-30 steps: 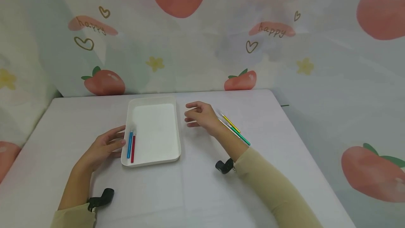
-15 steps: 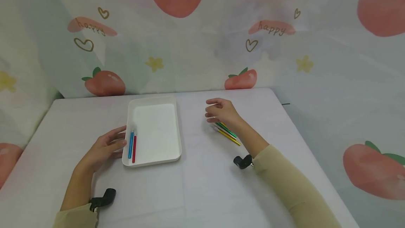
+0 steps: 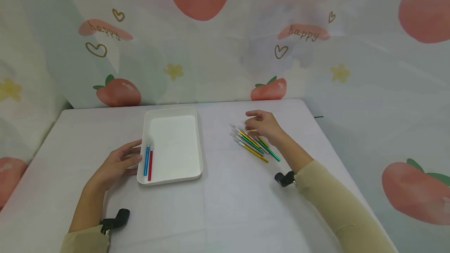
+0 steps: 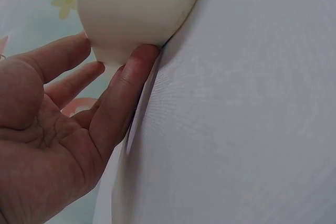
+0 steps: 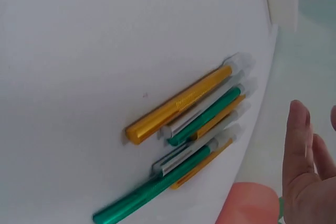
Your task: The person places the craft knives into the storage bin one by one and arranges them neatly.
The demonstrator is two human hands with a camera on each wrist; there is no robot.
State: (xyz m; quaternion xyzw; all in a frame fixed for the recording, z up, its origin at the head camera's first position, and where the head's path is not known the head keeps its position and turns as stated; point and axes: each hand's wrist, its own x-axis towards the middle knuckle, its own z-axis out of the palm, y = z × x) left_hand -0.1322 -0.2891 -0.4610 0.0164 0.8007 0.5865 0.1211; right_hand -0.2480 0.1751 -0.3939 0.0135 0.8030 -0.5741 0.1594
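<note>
In the head view a white tray [image 3: 175, 147] lies left of the middle. A blue craft knife [image 3: 146, 161] and a red craft knife [image 3: 150, 166] lie inside, along its left wall. My left hand [image 3: 116, 165] touches the tray's left side with loosely extended fingers. Over a bunch of craft knives with clear caps hovers my right hand [image 3: 265, 126], fingers slightly bent and holding nothing. The right wrist view shows gold [image 5: 181, 103], silver [image 5: 186, 150] and green [image 5: 157, 184] knives, several in all, side by side on the cloth.
A white cloth [image 3: 218, 214] covers the table. Behind it hangs a printed backdrop [image 3: 218, 57], which continues down both sides. A black wrist camera [image 3: 116, 220] sits on the left wrist and another black camera [image 3: 284, 179] on the right.
My right hand has moved right, from beside the tray to above the bunch of knives, uncovering more of them. The left hand and the tray stay put.
</note>
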